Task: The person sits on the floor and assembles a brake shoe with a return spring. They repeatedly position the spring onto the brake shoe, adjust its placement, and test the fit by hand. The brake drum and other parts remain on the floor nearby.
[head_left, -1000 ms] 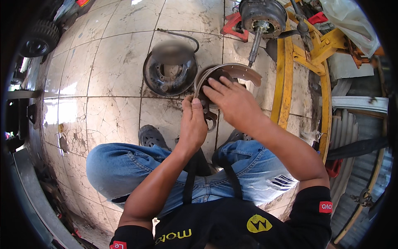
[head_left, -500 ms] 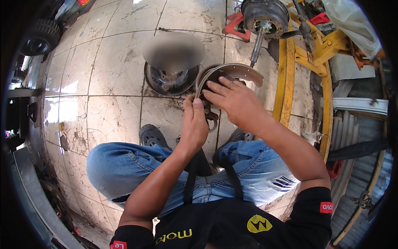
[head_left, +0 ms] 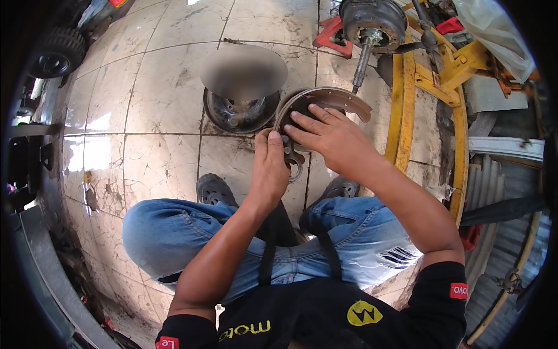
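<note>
Left fingers (head_left: 263, 145) clamped on brake shoe (head_left: 344, 100), right fingers (head_left: 308, 123) apart, partly hiding it, black plate (head_left: 251, 120) partly blurred

a head-worn fisheye camera looks steeply down.

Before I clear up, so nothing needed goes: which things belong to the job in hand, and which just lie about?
Job:
- curved brown brake shoe, being handled
- probably black round part

Apparently lying about:
- wheel
- plastic sheet
</note>
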Demonstrator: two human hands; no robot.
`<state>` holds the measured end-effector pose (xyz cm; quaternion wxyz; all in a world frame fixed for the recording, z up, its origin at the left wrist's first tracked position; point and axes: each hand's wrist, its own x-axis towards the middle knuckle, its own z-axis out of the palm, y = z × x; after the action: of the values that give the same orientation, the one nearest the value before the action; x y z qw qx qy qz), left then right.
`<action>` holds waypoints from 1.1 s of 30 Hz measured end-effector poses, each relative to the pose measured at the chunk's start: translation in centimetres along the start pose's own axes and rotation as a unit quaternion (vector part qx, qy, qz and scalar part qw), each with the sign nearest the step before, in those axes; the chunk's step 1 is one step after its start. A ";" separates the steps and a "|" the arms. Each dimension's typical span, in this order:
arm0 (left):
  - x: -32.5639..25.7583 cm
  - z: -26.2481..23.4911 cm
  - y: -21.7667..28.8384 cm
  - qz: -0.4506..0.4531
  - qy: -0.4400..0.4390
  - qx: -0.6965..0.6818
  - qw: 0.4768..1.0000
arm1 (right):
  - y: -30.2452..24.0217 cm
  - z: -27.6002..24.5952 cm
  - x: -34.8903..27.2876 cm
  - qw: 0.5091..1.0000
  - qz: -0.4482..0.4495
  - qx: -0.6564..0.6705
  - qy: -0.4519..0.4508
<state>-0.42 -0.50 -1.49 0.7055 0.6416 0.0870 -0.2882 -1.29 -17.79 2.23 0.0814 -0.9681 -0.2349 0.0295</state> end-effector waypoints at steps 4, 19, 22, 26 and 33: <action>-0.4 0.3 0.7 -0.010 0.010 -0.020 1.000 | 0.2 -0.1 0.0 1.000 -0.017 0.002 0.002; -0.4 0.6 0.8 -0.019 0.030 -0.012 0.999 | 0.1 0.6 0.3 0.999 -0.015 0.025 0.022; -0.2 0.2 1.5 -0.019 0.017 -0.011 1.000 | 0.5 -0.4 0.2 0.999 -0.021 0.027 -0.011; 0.1 0.2 0.5 -0.023 0.011 -0.013 1.000 | 0.4 -0.4 0.1 0.999 -0.017 0.031 -0.009; 0.0 -0.1 0.8 -0.021 -0.001 -0.014 1.000 | 0.4 -1.4 0.1 0.998 -0.015 0.046 -0.048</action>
<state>-0.02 -0.43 -0.82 0.7085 0.6292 0.1033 -0.3022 -0.93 -18.29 3.55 0.1146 -0.9573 -0.2513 0.0853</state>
